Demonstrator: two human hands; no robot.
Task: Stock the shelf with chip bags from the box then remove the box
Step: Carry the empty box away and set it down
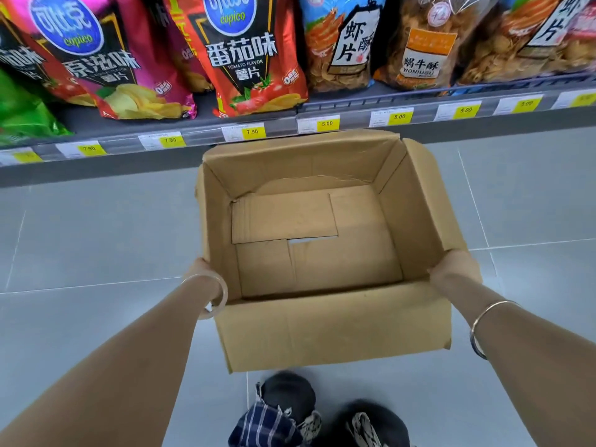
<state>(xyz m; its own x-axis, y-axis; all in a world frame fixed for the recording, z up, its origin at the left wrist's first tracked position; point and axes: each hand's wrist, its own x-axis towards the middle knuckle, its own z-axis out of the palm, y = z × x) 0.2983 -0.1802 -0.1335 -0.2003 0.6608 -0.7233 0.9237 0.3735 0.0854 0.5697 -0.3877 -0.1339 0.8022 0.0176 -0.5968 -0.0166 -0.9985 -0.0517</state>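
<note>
An open brown cardboard box [322,330] hangs in front of me above the grey floor, with nothing inside it. My left hand [201,269] grips its left wall from outside, fingers hidden behind the cardboard. On the opposite wall my right hand [453,269] holds on the same way. Chip bags stand on the shelf [193,137] beyond the box: a red tomato-flavor bag [251,56], a pink bag [113,62], a green bag [22,114] and clear bags of shrimp crisps [342,43].
Yellow price tags [251,132] run along the shelf's front rail. Grey tiled floor [96,240] spreads on both sides of the box. My dark shoes [290,401] show at the bottom edge, just under the box.
</note>
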